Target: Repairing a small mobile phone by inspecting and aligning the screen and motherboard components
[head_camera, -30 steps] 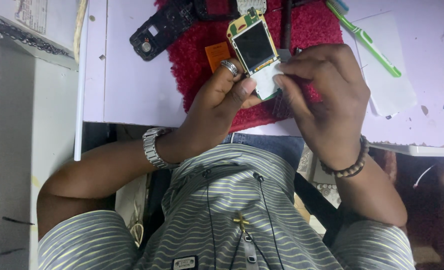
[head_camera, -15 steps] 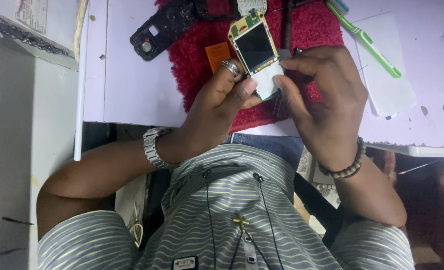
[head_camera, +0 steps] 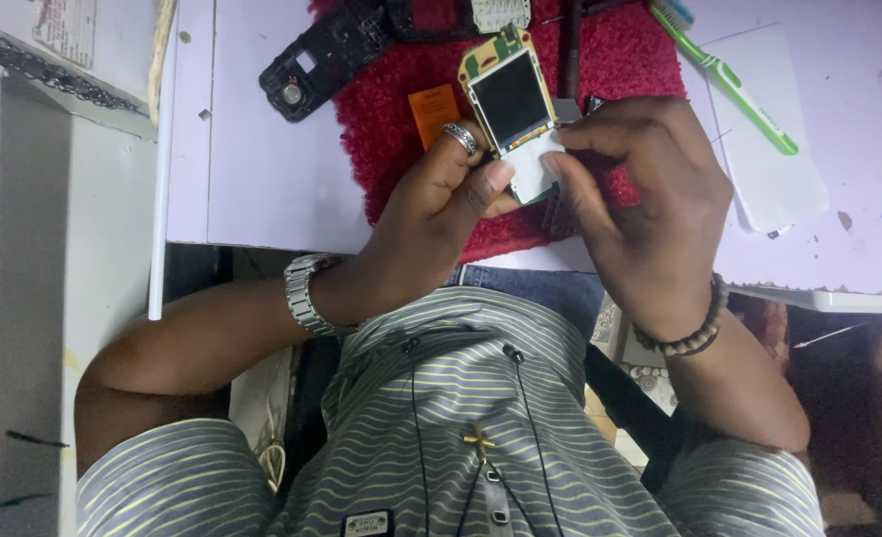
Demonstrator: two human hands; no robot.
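A: Head view, the only one. Left hand pinches the phone board by its lower left edge, thumb on the white keypad part, ringed finger behind. Board is lifted off the red mat, tilted, screen up.

B: Right hand?

A: Grip closed on the board's lower right corner, fingertips pressed on the white pad. Can't tell if it's peeling something or just steadying.

B: Risks?

A: My read: thin board held only at its bottom edge by both grips, so a twist between them could flex it or crack the screen. A thumb sliding up could smudge or press the glass. If one grip slips, the board drops onto the mat or off the counter edge just below the hands, into the lap.

B: Around the grips?

A: Black phone shell up and left of the left hand. Orange tag just beside the ringed finger. Green toothbrush above right of the right hand, white paper beside it. A sweep of the wrist could knock those.
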